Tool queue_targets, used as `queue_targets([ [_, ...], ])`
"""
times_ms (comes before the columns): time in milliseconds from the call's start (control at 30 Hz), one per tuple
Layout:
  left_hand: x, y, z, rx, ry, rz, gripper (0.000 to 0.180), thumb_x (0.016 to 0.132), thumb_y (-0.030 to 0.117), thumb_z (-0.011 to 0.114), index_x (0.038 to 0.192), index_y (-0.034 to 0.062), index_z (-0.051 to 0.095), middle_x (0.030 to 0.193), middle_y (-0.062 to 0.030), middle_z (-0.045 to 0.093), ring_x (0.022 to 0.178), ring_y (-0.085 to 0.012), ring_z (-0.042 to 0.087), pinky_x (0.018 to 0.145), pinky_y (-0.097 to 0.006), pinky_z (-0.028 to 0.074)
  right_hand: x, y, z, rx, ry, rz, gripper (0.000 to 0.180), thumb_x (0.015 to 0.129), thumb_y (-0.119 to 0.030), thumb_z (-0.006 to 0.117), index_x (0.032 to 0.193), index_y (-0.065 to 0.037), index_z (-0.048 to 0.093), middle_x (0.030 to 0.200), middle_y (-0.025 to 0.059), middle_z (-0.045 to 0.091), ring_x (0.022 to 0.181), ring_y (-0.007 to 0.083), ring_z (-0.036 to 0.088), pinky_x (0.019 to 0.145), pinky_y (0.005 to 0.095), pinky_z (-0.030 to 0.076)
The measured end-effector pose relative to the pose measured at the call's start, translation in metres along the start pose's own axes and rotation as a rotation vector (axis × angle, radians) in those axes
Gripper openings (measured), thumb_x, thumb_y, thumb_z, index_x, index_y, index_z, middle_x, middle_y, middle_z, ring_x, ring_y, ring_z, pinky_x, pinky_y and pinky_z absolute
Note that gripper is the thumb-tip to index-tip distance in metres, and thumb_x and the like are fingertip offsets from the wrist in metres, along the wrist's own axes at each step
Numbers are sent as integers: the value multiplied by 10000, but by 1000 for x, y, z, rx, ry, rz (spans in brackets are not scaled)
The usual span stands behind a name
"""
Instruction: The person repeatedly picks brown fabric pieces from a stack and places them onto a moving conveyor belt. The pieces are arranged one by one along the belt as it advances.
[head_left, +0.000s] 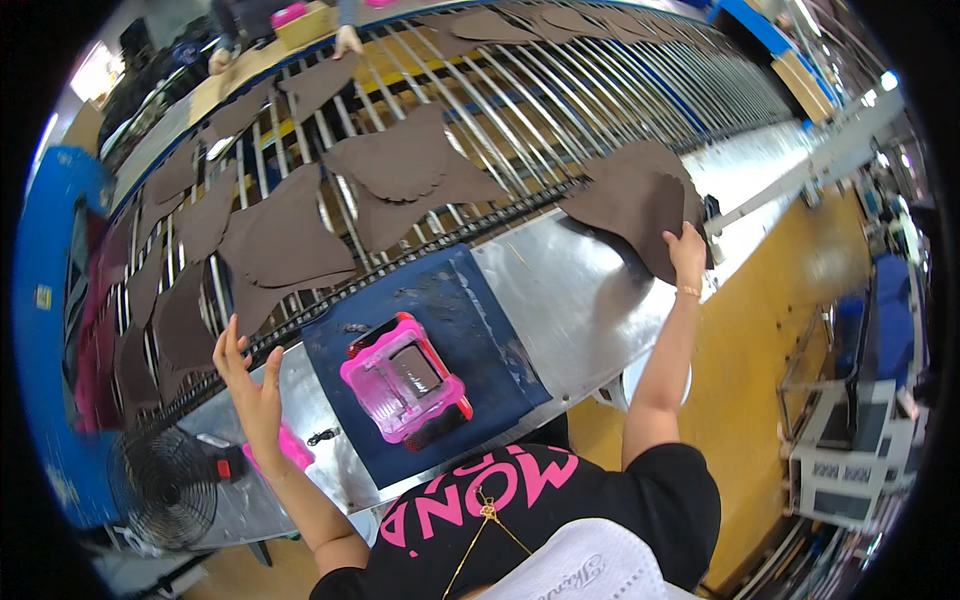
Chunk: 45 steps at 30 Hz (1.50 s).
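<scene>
My right hand (686,255) grips the edge of dark brown flat cut pieces (640,195) at the right end of the metal table. The pieces overlap and partly overhang the conveyor's edge. My left hand (250,385) is raised with its fingers spread, holding nothing, near the conveyor's near edge. Between my hands, a pink plastic tray-like device (375,385) with red and black ends and a dark rectangular part lies on a dark blue mat (500,370).
A slatted roller conveyor (470,120) carries several brown pieces (285,235). A black fan (170,485) and a pink object (292,447) stand at the left. Across the conveyor, another person's hand (347,41) touches a brown piece. The metal table (570,290) borders a yellow floor (745,390).
</scene>
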<state>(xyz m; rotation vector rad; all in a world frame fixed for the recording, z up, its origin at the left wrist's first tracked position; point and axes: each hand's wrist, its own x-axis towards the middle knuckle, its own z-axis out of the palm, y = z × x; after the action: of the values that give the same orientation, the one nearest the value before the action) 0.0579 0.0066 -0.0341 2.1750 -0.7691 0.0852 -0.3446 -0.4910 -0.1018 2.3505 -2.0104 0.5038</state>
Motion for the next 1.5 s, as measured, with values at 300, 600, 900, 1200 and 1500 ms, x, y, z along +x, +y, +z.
queue_targets([
  [300, 25, 63, 14, -274, -22, 142, 739, 746, 192, 773, 1386, 111, 411, 1349, -102, 356, 1186, -252, 462, 959, -377, 414, -91, -196, -133, 985, -187, -626, 279, 959, -196, 533, 1178, -24, 539, 831, 95, 642, 720, 155, 571, 682, 287, 462],
  [600, 7, 48, -30, -742, 9, -132, 147, 904, 109, 618, 956, -27, 599, 787, -49, 616, 569, -118, 625, 475, -207, 483, -162, -266, -116, 1401, -814, -816, 288, 887, -109, 638, 1126, 36, 567, 949, 133, 675, 795, 128, 622, 707, 266, 481],
  [900, -41, 32, -102, -386, 268, -71, 174, 859, 51, 660, 1024, -2, 645, 736, -18, 629, 604, -66, 603, 537, -177, 449, -204, -289, -93, 1113, -637, -1184, 100, 760, -61, 729, 836, -14, 685, 743, 137, 645, 596, 271, 600, 539, 308, 450],
  [1200, -69, 34, -97, -383, 52, -232, 82, 887, 8, 596, 935, -56, 608, 741, -25, 580, 568, -73, 593, 494, -201, 458, -192, -274, -90, 976, -541, -1315, 109, 742, -30, 713, 849, -49, 709, 686, 121, 613, 567, 261, 559, 522, 339, 431],
  [1500, -45, 59, -21, 3, -320, 143, 88, 787, 92, 664, 841, 24, 659, 725, -100, 555, 595, -254, 584, 524, -349, 464, -151, -183, -64, 804, -564, -1091, 194, 732, -17, 660, 924, -26, 688, 853, 106, 696, 760, 239, 672, 697, 289, 511],
])
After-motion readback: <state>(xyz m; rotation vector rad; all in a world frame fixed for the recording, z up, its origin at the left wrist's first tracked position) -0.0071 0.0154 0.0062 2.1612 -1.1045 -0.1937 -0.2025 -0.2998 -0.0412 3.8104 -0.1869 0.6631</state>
